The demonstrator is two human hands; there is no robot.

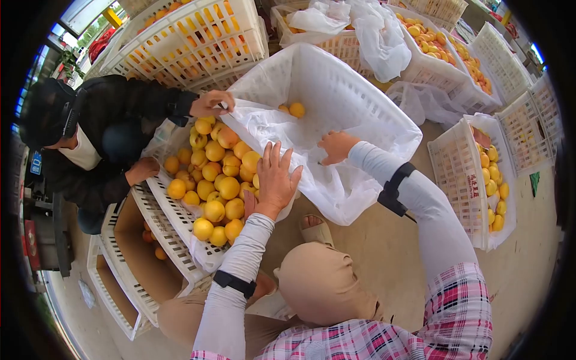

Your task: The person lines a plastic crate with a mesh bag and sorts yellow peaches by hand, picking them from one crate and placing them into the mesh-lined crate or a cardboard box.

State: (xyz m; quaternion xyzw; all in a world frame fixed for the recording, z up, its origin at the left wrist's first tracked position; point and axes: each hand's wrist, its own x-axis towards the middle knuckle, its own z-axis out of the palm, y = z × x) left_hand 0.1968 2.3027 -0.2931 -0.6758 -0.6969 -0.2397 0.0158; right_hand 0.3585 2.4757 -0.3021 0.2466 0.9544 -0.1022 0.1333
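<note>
Closest to the camera are a pink-and-white checked shirt (420,336) and a beige-clad knee (321,282), with white sleeves running up to both hands. The left hand (276,179) is flat and wide open, fingers spread, holding nothing. It rests at the edge of the heap of round yellow-orange fruit (216,174), where the heap meets the thin white plastic liner (336,186). The right hand (336,146) has its fingers curled shut on a fold of that liner, inside the large white lattice plastic crate (336,84) that the liner covers. The heap lies in a second white lattice crate (168,231), tipped toward the lined one. A co-worker in black grips the liner's far edge with one hand (211,103) and has the other hand (142,170) on the tipped crate. Judging by where the fruit lies, little has gone across: only two fruits (293,110) sit in the lined crate, and the bulk remains to move. More fruit-filled crates (198,36) stand on the concrete floor (384,252).
</note>
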